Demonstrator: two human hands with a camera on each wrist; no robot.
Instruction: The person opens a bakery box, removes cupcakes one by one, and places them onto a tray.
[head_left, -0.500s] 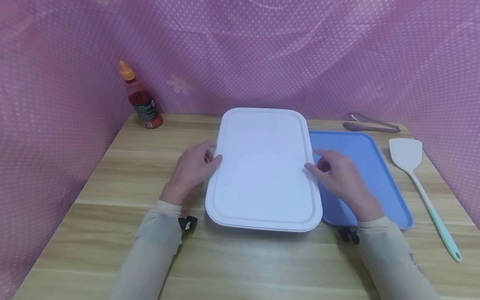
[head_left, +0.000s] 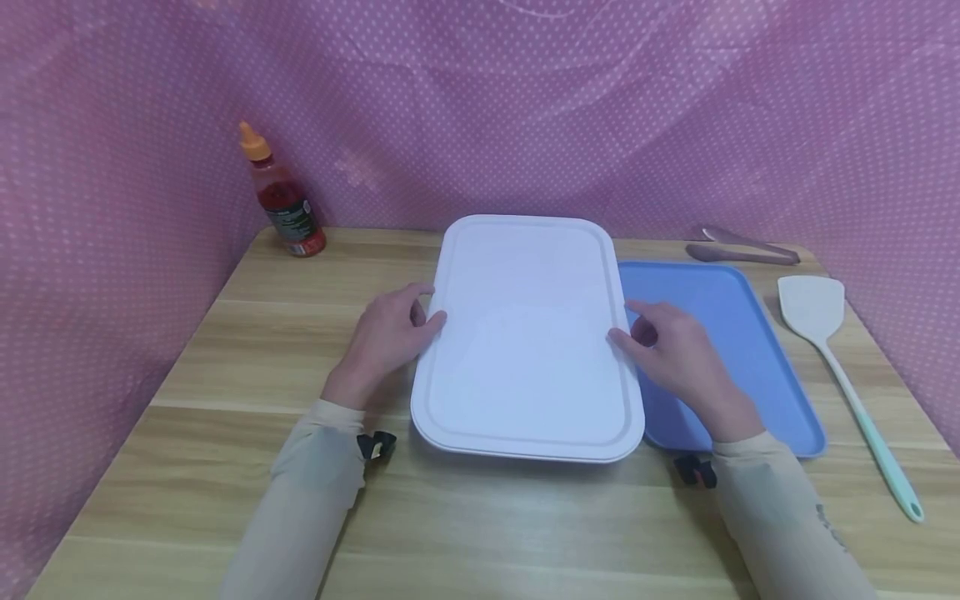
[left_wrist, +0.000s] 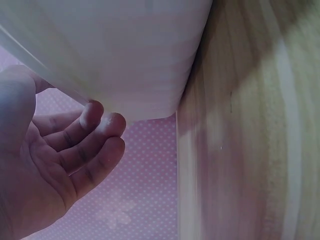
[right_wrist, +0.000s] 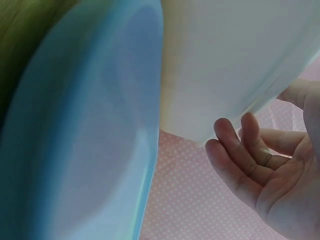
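A white rectangular lid [head_left: 528, 342] covers a deep white plastic box, whose side wall [left_wrist: 135, 60] shows in the left wrist view standing on the table. My left hand [head_left: 384, 337] holds the lid's left edge, thumb on top and fingertips up under the rim. On the opposite side my right hand [head_left: 681, 354] grips the edge the same way, its thumb over the rim. In the right wrist view, the fingers [right_wrist: 235, 150] of that hand curl beneath the lid's lip, beside the box wall. The lid hides whatever the box holds.
A blue tray [head_left: 720, 333] lies right of the box, under my right hand. Beyond it are metal tongs [head_left: 742, 254] and a white spatula [head_left: 812, 308] with a mint handle. A red sauce bottle [head_left: 285, 200] stands back left. Pink dotted cloth [head_left: 480, 108] hangs behind the table.
Both hands stay at the lid's edges, the right one shifting very slightly. Lid and box look unmoved.
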